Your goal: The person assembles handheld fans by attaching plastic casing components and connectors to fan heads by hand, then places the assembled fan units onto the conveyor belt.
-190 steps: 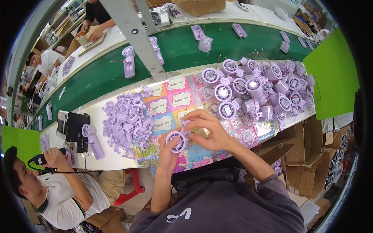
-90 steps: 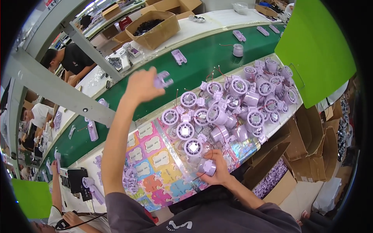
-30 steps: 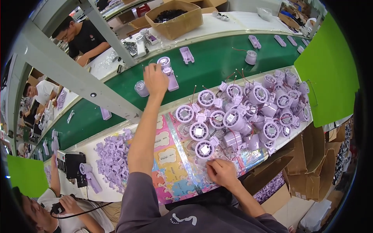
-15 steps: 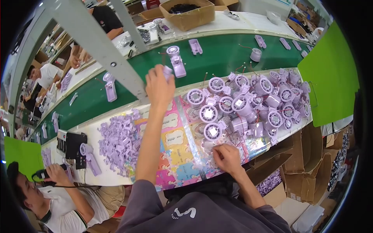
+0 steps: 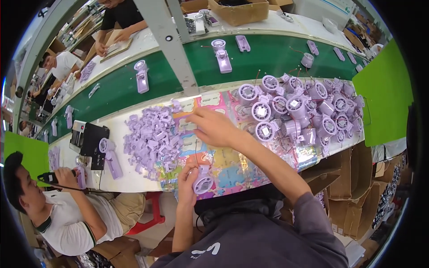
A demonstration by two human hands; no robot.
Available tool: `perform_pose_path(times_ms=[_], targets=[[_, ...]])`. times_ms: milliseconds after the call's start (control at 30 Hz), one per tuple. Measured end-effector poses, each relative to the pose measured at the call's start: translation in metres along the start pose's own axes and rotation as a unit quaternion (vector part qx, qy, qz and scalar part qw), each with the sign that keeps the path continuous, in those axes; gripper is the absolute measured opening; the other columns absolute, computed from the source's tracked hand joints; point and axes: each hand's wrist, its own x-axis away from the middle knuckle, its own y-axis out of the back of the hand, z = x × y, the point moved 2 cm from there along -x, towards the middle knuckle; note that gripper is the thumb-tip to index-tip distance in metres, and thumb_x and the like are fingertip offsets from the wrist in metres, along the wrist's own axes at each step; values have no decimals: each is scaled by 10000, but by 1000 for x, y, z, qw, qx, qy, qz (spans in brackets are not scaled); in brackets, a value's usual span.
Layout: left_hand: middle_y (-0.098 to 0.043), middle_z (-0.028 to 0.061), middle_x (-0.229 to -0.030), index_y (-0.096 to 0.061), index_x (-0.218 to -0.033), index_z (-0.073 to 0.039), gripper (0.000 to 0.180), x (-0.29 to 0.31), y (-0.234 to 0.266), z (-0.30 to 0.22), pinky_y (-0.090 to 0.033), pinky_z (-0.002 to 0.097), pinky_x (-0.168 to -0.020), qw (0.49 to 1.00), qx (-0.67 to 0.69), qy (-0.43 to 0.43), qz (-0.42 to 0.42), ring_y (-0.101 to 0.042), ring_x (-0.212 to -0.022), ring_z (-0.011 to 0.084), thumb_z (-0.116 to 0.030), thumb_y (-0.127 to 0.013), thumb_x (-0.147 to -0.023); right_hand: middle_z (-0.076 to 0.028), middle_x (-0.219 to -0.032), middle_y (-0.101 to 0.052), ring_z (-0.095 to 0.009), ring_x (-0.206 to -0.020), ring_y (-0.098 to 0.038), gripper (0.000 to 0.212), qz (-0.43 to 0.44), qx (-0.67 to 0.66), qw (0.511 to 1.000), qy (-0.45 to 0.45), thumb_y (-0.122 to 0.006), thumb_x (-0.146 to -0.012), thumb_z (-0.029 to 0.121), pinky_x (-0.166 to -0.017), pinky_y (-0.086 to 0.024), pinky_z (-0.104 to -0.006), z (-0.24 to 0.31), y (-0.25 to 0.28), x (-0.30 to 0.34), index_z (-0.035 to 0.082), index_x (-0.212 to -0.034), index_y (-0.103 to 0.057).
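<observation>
Near the front edge of the table, my left hand is closed around a lilac fan head. The round grille of the fan head faces up and its thin wire sticks up toward my other hand. My right hand reaches across above the colourful printed mat, fingers stretched apart, with nothing visible in them. Its fingertips are beside a heap of small lilac plastic parts. To the right lies a large pile of lilac fan heads with wires.
A green conveyor belt beyond the table carries lilac housings. A grey metal post stands at the belt's near edge. At left, a co-worker holds a dark tool beside a black device. Cardboard boxes stand right.
My left hand has come back from the belt's edge to the table front, with a fan head in it. My right hand has moved left from the table front toward the small parts. The view has shifted.
</observation>
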Motion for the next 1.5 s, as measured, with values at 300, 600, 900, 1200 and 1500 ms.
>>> perform_pose_path(times_ms=[300,600,900,1200,1500], targets=[[-620,61,-1109,-541,-1270,-36,758,18,7,3,-536,314,-913,999,5,-29,33,-650,-1022,187,-16,-857,-582,-153,-1192,-632,-349,-1131,-628,385,82,55,995,33,-731,-795,88,-901,-564,-429,-22,-70,-22,16,-1150,-600],[-636,122,-1188,-539,-1293,-15,479,8,-7,2,-531,336,-922,992,106,-41,-50,-648,-1052,214,-75,-703,-847,-171,-980,-682,-309,-892,-696,333,-34,-72,990,-118,-567,-959,51,-778,-552,-384,-5,23,18,9,-1289,-568],[-630,73,-1144,-573,-1272,1,430,-13,-35,-5,-504,293,-911,993,-88,-71,-21,-624,-1032,160,-48,-712,-868,-260,-1135,-667,-448,-1033,-648,318,74,-218,961,-156,-529,-1018,120,-869,-522,-489,44,46,80,-10,-1308,-547],[-590,63,-1164,-607,-1216,21,354,-16,-49,0,-502,284,-881,990,-104,-86,34,-623,-1002,162,-23,-697,-877,-217,-1109,-637,-419,-1027,-636,260,22,-179,973,-142,-597,-981,106,-860,-519,-462,39,35,100,-8,-1215,-584],[-669,97,-1037,-662,-1028,34,142,-10,-72,-4,-507,291,-832,993,-39,-110,-11,-634,-932,148,-36,-627,-909,-150,-1018,-622,-274,-878,-639,240,-25,-277,943,-185,-643,-969,103,-755,-509,-366,45,42,113,3,-1185,-618]])
